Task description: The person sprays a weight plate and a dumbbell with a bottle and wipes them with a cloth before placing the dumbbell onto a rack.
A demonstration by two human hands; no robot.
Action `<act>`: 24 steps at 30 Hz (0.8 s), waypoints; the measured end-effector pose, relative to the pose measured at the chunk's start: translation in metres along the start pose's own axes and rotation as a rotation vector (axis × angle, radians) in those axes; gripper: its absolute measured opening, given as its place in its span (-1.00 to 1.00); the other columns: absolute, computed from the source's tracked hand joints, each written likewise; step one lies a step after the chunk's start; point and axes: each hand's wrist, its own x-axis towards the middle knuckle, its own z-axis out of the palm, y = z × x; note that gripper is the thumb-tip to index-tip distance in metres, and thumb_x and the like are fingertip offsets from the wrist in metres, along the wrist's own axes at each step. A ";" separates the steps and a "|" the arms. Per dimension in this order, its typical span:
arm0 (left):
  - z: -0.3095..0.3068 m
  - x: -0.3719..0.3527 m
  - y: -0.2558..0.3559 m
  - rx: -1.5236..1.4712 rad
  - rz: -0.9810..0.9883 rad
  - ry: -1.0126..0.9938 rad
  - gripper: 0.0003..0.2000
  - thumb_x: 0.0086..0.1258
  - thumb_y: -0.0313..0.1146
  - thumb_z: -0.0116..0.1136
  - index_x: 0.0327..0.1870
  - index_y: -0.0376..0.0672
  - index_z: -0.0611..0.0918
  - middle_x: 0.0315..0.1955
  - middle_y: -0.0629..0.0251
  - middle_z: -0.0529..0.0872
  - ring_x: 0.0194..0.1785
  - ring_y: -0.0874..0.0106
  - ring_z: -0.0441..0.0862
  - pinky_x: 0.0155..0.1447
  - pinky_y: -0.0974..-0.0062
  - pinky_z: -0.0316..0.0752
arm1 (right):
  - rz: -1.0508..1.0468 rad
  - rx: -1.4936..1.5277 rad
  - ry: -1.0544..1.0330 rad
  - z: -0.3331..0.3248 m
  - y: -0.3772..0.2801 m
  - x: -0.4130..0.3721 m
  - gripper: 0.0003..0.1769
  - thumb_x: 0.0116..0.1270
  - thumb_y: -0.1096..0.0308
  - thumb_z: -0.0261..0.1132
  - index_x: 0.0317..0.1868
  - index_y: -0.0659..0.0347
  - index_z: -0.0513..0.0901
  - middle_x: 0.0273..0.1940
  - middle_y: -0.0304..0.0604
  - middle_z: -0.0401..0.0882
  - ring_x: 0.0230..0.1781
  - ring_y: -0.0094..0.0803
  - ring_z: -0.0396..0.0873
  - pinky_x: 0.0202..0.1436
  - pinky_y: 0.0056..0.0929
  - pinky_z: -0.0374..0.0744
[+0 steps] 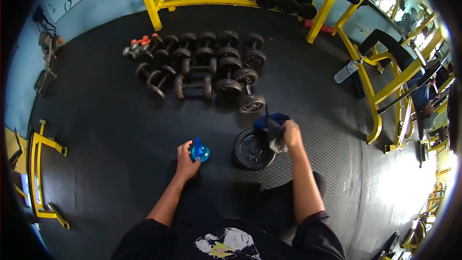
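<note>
My left hand (186,162) is curled at the side of a translucent blue spray bottle (202,153), thumb on the near side and fingers on the far side. A darker blue part rises from the bottle's top. To the right, my right hand (291,136) is closed on a bunched cloth (275,127), dark with blue and pale grey parts. The cloth hangs over the right edge of a round black weight plate (251,151), covering part of it. Raised lettering shows on the plate, which lies flat on the floor.
Rows of dark dumbbells (194,86) lie ahead, with small orange dumbbells (144,40) at their left end. A yellow rack (207,1) stands behind. Yellow gym machines (380,96) and a clear water bottle (346,71) are at right; a yellow frame (36,173) stands left.
</note>
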 end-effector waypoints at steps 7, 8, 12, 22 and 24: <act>-0.010 0.050 -0.054 0.038 -0.094 -0.412 0.33 -0.08 -0.35 0.62 0.62 0.00 -0.23 0.47 -0.16 0.13 0.54 -0.05 0.16 0.55 0.05 0.18 | 0.061 0.566 -0.018 -0.035 -0.061 0.017 -0.48 0.26 0.29 -0.04 0.03 0.51 0.64 0.15 0.02 0.64 0.04 -0.29 0.50 0.22 -0.48 0.37; -0.007 0.051 -0.064 0.061 -0.106 -0.414 0.33 -0.08 -0.35 0.62 0.62 0.00 -0.23 0.47 -0.16 0.13 0.54 -0.05 0.16 0.55 0.05 0.18 | -0.135 0.443 0.021 -0.038 -0.071 0.015 -0.46 0.26 0.29 -0.05 0.07 0.50 0.63 0.08 0.00 0.66 0.01 -0.29 0.52 0.18 -0.48 0.40; 0.017 0.066 -0.088 0.212 -0.059 -0.550 0.53 -0.28 -0.15 0.72 0.60 -0.06 -0.37 0.47 -0.21 0.14 0.55 -0.05 0.15 0.59 0.06 0.12 | 0.005 0.501 0.112 -0.042 -0.105 0.007 -0.49 0.29 0.32 -0.07 0.06 0.47 0.65 0.04 0.03 0.67 0.02 -0.21 0.57 0.18 -0.43 0.44; 0.086 0.055 -0.102 0.047 0.237 -0.049 -0.34 0.33 -0.16 0.32 0.44 -0.14 0.39 0.27 0.08 0.57 0.30 0.07 0.55 0.33 0.19 0.46 | 0.159 0.458 0.300 -0.053 -0.095 -0.002 -0.52 0.33 0.26 -0.04 -0.04 0.40 0.71 -0.03 0.11 0.67 0.03 -0.19 0.53 0.23 -0.38 0.37; 0.079 0.049 -0.088 0.013 0.170 -0.153 -0.33 0.32 -0.20 0.31 0.45 -0.12 0.37 0.31 0.07 0.54 0.32 0.10 0.54 0.34 0.21 0.45 | 0.177 0.541 0.289 -0.060 -0.089 -0.004 -0.52 0.33 0.25 -0.03 -0.06 0.41 0.72 -0.04 0.08 0.66 -0.01 -0.24 0.51 0.20 -0.39 0.37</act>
